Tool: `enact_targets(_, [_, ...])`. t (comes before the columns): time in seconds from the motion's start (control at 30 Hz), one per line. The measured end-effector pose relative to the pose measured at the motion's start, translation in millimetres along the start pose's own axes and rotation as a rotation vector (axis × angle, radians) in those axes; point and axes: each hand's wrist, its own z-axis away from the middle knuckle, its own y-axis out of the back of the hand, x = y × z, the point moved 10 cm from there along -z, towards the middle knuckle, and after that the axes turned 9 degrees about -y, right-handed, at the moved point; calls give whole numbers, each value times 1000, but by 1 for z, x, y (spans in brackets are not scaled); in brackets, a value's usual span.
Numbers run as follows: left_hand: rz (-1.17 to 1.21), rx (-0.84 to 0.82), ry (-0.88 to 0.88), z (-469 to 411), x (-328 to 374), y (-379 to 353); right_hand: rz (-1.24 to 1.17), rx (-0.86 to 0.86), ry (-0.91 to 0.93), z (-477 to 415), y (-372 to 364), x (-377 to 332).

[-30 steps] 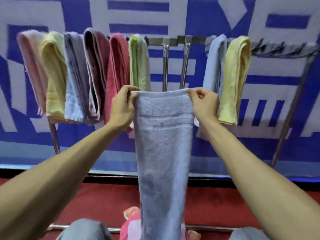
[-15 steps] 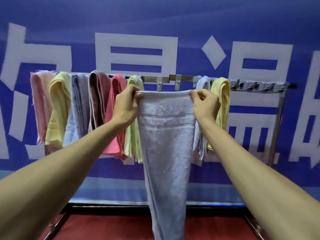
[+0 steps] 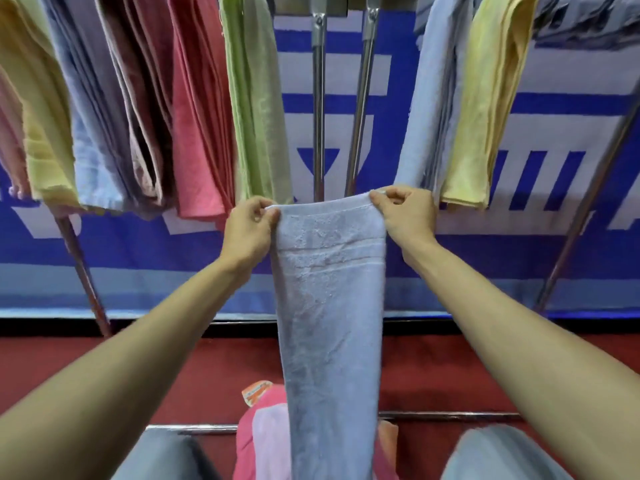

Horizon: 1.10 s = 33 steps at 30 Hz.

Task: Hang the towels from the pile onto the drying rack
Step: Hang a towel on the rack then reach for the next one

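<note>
**Lavender towel stretched between both hands, in front of the rack**

A blue-and-white banner fills the wall ahead of you, with a red floor beneath it. The drying rack stands in front of the banner, its two steel uprights rising to the top edge of the view.

Left of the uprights, five towels hang side by side:
- a yellow towel
- a light blue towel
- a mauve towel
- a coral towel
- a green towel

Right of the uprights hang a pale blue towel and a second yellow towel, touching each other.

Your left hand pinches the top left corner of the lavender towel between thumb and curled fingers. Your right hand pinches the top right corner the same way. The top edge is stretched nearly level between your hands, in front of the uprights and about level with the lower hems of the hung towels. The rest of it drops straight down between your forearms and out of the bottom of the view.

Behind its lower end, the pile shows pink and orange folds low between your grey-trousered knees. The rack's low rail runs just behind it.
</note>
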Motion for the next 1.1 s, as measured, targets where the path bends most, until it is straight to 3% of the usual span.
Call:
enact_targets(0.13, [0, -87, 176, 47, -81, -28, 55, -103, -237, 11, -21, 102])
enact_targets(0.27, [93, -47, 409, 95, -139, -48, -10, -199, -428, 35, -39, 174])
enact_targets(0.37, [393, 54, 699, 129, -168, -66, -93, -273, -554, 54, -51, 209])
enact_targets(0.43, [531, 117, 792, 135, -171, -77, -149, -317, -594, 62, -60, 214])
enact_targets(0.73, [588, 0, 764, 144, -145, -107, -152, -466, -588, 86, -86, 201])
enact_targets(1.1, [355, -76, 616, 155, -132, -99, -38, -526, -537, 106, -90, 200])
